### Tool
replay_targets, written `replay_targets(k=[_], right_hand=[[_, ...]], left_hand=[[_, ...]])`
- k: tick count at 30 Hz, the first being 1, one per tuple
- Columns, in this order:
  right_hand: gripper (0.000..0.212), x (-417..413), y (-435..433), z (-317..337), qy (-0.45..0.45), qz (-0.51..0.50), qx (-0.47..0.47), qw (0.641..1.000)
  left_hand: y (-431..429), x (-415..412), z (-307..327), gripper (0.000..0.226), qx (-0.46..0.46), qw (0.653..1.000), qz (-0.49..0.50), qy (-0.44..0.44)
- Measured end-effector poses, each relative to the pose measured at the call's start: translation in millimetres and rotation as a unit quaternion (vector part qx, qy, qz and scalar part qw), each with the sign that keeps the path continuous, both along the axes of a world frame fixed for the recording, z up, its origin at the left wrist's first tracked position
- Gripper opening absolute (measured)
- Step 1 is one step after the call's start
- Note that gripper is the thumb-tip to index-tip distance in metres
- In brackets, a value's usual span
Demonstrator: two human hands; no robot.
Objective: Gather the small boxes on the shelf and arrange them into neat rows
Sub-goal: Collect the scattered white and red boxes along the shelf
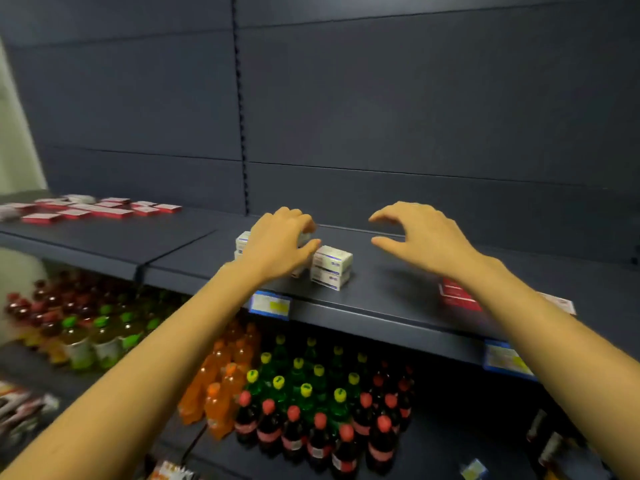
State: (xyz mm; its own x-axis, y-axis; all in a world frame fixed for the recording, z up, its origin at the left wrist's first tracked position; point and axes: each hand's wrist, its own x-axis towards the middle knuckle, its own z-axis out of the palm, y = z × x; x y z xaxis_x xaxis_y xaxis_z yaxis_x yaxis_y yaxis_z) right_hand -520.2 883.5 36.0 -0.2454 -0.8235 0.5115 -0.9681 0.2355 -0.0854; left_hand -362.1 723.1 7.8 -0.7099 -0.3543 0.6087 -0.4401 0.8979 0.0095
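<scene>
Small white boxes with blue print stand in short stacks on the dark shelf (pixel 381 292). One two-high stack (pixel 330 266) is in plain sight. My left hand (pixel 277 242) lies over the stacks to its left, fingers curled round a white box (pixel 242 241) that is mostly hidden. My right hand (pixel 420 235) hovers above the bare shelf to the right, fingers spread and bent, holding nothing. A red box (pixel 453 294) lies flat beneath my right forearm, partly covered.
Several flat red-and-white boxes (pixel 93 207) lie scattered at the far left of the shelf. Blue price tags (pixel 270 304) hang on the front edge. Below are rows of bottles (pixel 311 403) with yellow, red and orange caps. The dark back panel rises behind.
</scene>
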Motion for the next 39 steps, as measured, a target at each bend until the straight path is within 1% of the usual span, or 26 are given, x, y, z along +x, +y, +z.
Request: replay_targets(k=[5,11,16,21,28,32,39], right_hand=[[0.037,55,-69,0,0.008,0.070,0.016,0.997],[0.037,126,-156,-2,0.017,0.120,0.027,0.992],[0.035,185,-238,-12,0.012,0.128,0.053,0.990],[0.035,232,-311,-22,-0.003,0.125,0.075,0.989],[0.034,259,-403,-23,-0.005,0.112,0.101,0.988],[0.035,255,-461,-23,-0.010,0.092,0.113,0.989],[0.045,232,-568,-31,-0.045,0.026,0.168,0.984]], left_hand=[[-48,80,1,0.035,0.010,0.995,0.099,-0.023],[-119,178,0,0.038,0.036,0.984,0.168,-0.052],[-187,255,-8,0.037,0.049,0.973,0.214,-0.073],[-250,309,-16,0.035,0.075,0.966,0.232,-0.086],[-328,339,-20,0.036,0.085,0.965,0.234,-0.081],[-377,336,-23,0.036,0.091,0.967,0.224,-0.075],[-467,314,-20,0.035,0.078,0.975,0.190,-0.083]])
